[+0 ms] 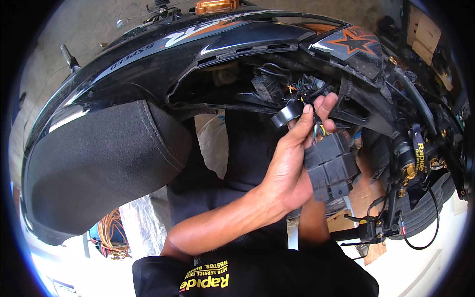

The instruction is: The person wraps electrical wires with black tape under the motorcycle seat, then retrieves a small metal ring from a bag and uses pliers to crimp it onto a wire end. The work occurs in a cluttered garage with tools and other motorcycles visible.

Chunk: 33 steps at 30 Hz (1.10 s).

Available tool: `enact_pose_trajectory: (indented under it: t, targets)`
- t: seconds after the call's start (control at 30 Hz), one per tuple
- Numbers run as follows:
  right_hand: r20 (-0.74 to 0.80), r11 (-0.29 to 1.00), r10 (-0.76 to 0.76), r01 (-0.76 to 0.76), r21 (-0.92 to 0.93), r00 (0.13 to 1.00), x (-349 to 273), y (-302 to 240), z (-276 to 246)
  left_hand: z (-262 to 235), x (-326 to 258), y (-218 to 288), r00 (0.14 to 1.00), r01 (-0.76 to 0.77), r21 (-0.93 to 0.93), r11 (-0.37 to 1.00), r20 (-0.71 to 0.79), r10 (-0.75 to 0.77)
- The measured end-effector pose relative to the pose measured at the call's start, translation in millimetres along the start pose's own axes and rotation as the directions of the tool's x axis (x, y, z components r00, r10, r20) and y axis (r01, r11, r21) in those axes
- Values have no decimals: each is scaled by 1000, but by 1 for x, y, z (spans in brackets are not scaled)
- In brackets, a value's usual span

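Observation:
My left hand [296,143] is closed, thumb against fingers, round a taped bundle of thin wires [319,129]. A roll of black electrical tape [287,115] sits beside its thumb, close to the bundle. Below the fingers hangs a black plastic box [330,166] with ribbed sections, and coloured wires run up from it. My right forearm [313,225] rises behind this box. The right hand [367,173] shows only as a blurred patch past the box's edge, its fingers hidden. More loose wires and connectors [304,86] spill from the opening in the motorcycle's body.
The black motorcycle body [148,64] with orange and white graphics arches across the top. Its dark seat [104,163] fills the left. At the right are the front tyre [420,218] and a hanging cable [434,232]. Coiled orange cord [113,232] lies at lower left.

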State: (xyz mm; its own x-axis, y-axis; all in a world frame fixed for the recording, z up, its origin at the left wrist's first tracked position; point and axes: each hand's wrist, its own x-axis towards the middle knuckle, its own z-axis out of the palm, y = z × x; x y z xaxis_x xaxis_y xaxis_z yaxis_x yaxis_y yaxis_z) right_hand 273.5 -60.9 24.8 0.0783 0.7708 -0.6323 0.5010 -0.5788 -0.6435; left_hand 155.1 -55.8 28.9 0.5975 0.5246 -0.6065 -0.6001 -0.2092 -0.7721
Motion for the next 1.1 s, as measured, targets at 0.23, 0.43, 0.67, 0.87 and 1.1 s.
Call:
enact_pose_trajectory:
  t: [0.23,0.43,0.67,0.87,1.1]
  targets:
    - [57,927,55,-30,-373,997,29,-67,-57,-21,4,-1,977,-206,322,924,17,212]
    - [509,562,-260,557,-611,820,57,-108,5,-57,32,-7,879,-431,565,703,85,470]
    - [318,766,-261,396,-507,911,68,-93,-24,-36,20,36,936,-335,661,671,153,317]
    - [231,734,-241,332,-592,943,55,-85,-29,-15,19,54,981,-128,585,801,-44,189]
    - [147,729,-320,342,-592,936,58,-81,-24,-14,29,42,962,-127,681,722,-91,256]
